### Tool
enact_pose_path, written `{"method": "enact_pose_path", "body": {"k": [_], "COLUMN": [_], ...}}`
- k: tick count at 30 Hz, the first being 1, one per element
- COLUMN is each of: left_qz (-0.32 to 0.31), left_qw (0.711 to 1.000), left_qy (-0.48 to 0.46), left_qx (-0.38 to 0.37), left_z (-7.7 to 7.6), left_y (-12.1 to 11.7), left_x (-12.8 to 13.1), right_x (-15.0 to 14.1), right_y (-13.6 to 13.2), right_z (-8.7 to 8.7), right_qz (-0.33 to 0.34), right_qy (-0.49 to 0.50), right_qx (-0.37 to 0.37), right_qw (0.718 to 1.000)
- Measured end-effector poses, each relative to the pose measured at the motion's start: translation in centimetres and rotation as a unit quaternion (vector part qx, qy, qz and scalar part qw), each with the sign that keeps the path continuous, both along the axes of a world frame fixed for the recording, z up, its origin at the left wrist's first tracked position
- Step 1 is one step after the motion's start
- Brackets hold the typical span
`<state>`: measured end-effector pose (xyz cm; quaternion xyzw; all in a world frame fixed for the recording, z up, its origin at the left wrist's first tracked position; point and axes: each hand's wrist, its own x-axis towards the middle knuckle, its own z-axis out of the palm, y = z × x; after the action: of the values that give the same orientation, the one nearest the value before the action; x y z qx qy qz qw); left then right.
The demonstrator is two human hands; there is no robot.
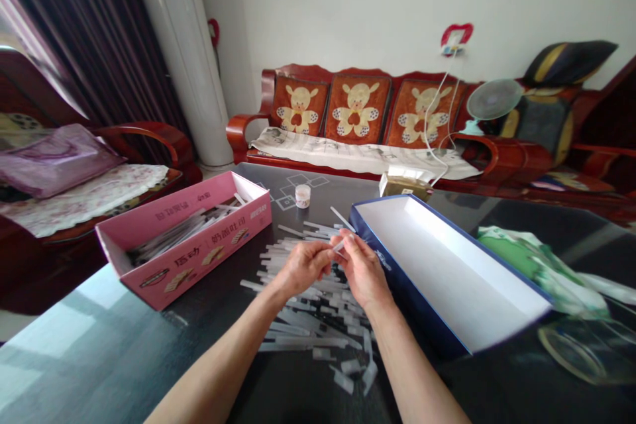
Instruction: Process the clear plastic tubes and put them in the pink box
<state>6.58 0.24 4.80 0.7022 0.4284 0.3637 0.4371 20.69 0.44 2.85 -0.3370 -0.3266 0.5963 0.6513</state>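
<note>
The left hand (304,266) and right hand (362,273) meet, fingertips pinching 1 thin white strip (339,246) above a loose pile of strips (313,308) mid-tabletop (199,338), between a pink carton (193,258) and a blue-rimmed box (407,291).

Two bare, slender forearms (218,361), smooth along their length and tapering to narrow wrists. Left hand (303,268) and right hand (362,271) both bare, with long, thin fingers and softly rounded knuckles. Faint creases across the wrists. Fingernails too small to make out from this overhead view, with no sleeve cuffs within the frame.
</note>
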Motion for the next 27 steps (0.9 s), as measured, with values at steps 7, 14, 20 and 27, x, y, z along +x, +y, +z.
{"method": "enact_pose_path", "body": {"k": [7, 14, 20, 27], "left_qz": [0.182, 0.055, -0.041, 0.121], "left_qw": [0.964, 0.998, 0.944, 0.991], "left_qy": [0.136, -0.015, -0.203, 0.031], "left_qx": [0.139, -0.029, -0.255, 0.04], "left_z": [-1.3, -0.7, 0.0, -1.3], "left_y": [-0.9, -0.4, 0.0, -0.9], "left_x": [2.0, 1.1, 0.5, 2.2], "right_x": [-0.9, -1.6, -1.7, -1.6], "right_y": [-0.1, -0.5, -0.7, -0.3], "right_z": [0.0, 0.2, 0.4, 0.2], "right_qz": [-0.034, -0.074, -0.032, -0.049], "right_qy": [0.066, 0.054, 0.093, 0.072], "right_qx": [-0.068, -0.054, -0.023, -0.054], "right_qw": [0.995, 0.994, 0.995, 0.995]}}
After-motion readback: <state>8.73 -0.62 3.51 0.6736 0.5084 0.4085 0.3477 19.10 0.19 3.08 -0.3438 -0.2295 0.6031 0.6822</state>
